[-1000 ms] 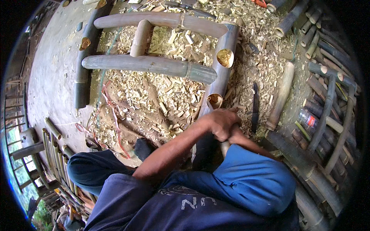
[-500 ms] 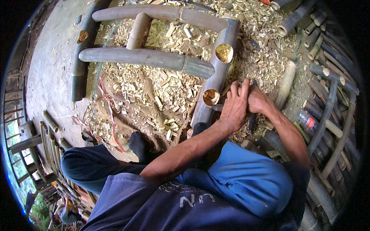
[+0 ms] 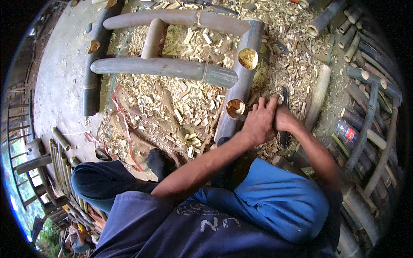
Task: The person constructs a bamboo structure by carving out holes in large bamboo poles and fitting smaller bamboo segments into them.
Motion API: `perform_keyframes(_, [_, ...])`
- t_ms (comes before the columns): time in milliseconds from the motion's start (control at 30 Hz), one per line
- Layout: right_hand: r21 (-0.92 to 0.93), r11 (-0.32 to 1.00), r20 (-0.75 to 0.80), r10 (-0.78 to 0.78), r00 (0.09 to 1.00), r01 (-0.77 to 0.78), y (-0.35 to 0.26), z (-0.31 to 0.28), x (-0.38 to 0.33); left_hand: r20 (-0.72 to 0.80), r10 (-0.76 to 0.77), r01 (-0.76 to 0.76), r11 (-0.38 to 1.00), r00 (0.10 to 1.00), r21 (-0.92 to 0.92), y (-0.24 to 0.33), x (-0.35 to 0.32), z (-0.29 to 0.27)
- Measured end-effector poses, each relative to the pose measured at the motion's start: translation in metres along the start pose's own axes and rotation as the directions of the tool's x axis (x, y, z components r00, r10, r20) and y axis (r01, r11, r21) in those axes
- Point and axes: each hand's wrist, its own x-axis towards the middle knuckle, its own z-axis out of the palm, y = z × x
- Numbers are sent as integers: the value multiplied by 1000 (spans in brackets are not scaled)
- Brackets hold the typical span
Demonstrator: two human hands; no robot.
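Note:
Both my hands are closed together around a narrow knife-like tool, its handle hidden in them. My left hand (image 3: 259, 122) is in front, fingers bent. My right hand (image 3: 282, 118) is pressed against it from the right. The tool's short blade (image 3: 241, 117) reaches into the nearer round hole (image 3: 235, 109) of a thick grey bamboo post (image 3: 232, 96). Farther up that post is a second hole (image 3: 248, 58), with pale shavings visible. Two curved bamboo rails (image 3: 163, 66), joined by a short bamboo piece (image 3: 153, 38), stretch left to another dark bamboo post (image 3: 92, 77).
Wood chips (image 3: 172, 101) cover the ground around the frame. A dark long tool (image 3: 283, 139) lies under my right wrist. A bamboo length (image 3: 319, 94) lies to the right, near stacked bamboo poles (image 3: 374, 103) and a plastic bottle (image 3: 346, 130). A red strip (image 3: 128, 139) trails at left.
My hands have drawn slightly down and left, the wrists lower than before. The bamboo frame shifts only a little in the view, and the blade stays at the nearer hole.

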Motion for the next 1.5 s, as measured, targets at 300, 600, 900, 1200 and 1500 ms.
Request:
perform_keyframes(300, [152, 978, -20, -141, 990, 142, 9, 26, 0, 33, -7, 8, 999, 999, -48, 4, -21, -2])
perform_keyframes(600, [297, 951, 71, 73, 995, -91, -9, 37, 0, 229, 116, -112, 993, 967, -32, -5, -11, -24])
perform_keyframes(900, [249, 954, -114, -145, 983, 169, -20, 52, -8, 93, 49, -35, 989, 994, -145, -8, -33, -14])
perform_keyframes(1200, [749, -648, 256, 85, 963, -142, -122, 117, -24, -25, -140, 142, 975, 990, 171, -5, -127, -77])
perform_keyframes(1500, [756, -654, 12, -23, 1000, -24, -140, 126, 4, 133, -254, 77, 676, 958, 733, -37, -145, -124])
